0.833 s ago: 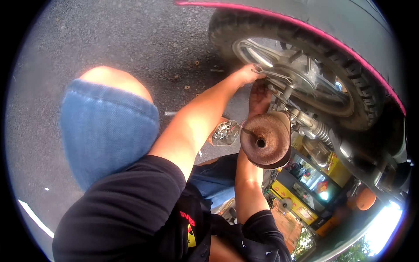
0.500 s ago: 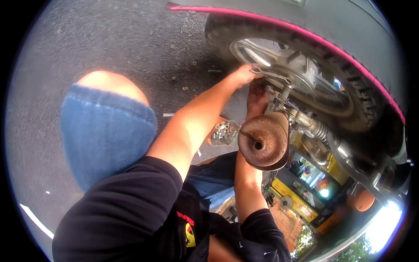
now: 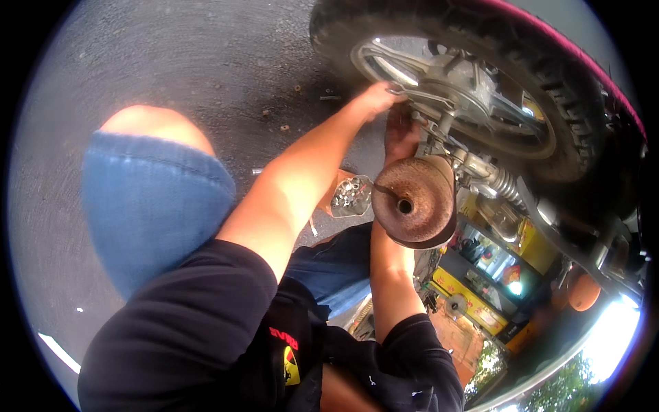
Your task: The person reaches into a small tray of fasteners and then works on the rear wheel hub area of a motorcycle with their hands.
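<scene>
My left hand [image 3: 377,99] is closed on a silver wrench [image 3: 429,96], which lies across the wheel hub [image 3: 460,89] near the axle. My right hand [image 3: 399,141] is just below it, beside the axle fittings [image 3: 432,134], fingers partly curled; what they grip, if anything, is hidden. The rusty round exhaust end [image 3: 427,196] covers part of my right forearm. Above and right are the tyre [image 3: 576,117] and a coiled shock absorber [image 3: 504,189].
A container of small metal parts [image 3: 350,196] sits on the ground, with small loose nuts [image 3: 284,128] nearby. My bent knee in denim [image 3: 154,206] is at left. A lit display case [image 3: 487,261] and yellow cabinet fronts [image 3: 467,302] are at lower right.
The view has shifted, so the wheel, exhaust and my arms appear higher in the picture. Both hands stay at the hub, the left one still on the wrench.
</scene>
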`<action>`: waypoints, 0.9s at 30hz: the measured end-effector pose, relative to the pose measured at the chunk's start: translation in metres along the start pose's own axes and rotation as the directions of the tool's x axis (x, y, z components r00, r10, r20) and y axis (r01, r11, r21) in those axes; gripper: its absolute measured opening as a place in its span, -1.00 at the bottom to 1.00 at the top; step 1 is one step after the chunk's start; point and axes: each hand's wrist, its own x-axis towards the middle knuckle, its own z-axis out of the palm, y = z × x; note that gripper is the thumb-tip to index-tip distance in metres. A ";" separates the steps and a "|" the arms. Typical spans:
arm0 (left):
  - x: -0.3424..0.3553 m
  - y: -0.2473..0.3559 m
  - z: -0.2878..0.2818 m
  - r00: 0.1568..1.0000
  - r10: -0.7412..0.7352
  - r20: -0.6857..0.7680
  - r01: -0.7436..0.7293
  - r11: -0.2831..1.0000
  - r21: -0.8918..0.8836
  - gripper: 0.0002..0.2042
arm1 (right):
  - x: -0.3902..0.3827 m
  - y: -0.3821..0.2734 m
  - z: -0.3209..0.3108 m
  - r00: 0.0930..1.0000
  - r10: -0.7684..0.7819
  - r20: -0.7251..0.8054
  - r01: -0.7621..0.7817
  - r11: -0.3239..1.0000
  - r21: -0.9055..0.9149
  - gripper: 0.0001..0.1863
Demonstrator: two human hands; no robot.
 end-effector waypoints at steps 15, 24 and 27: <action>-0.009 0.021 0.003 0.996 -0.081 -0.032 0.083 0.995 0.059 -0.69 | 0.012 0.012 -0.005 0.991 0.119 0.053 -0.130 0.939 0.317 -0.54; -0.022 0.027 -0.015 0.998 -0.051 -0.030 0.056 0.982 0.183 -0.69 | 0.006 -0.011 0.018 0.790 0.612 0.040 -0.444 0.526 0.725 -0.47; -0.018 0.028 -0.001 1.000 -0.011 0.010 0.008 0.979 0.203 -0.71 | 0.011 -0.022 0.011 0.846 0.533 -0.004 -0.371 0.594 0.713 -0.50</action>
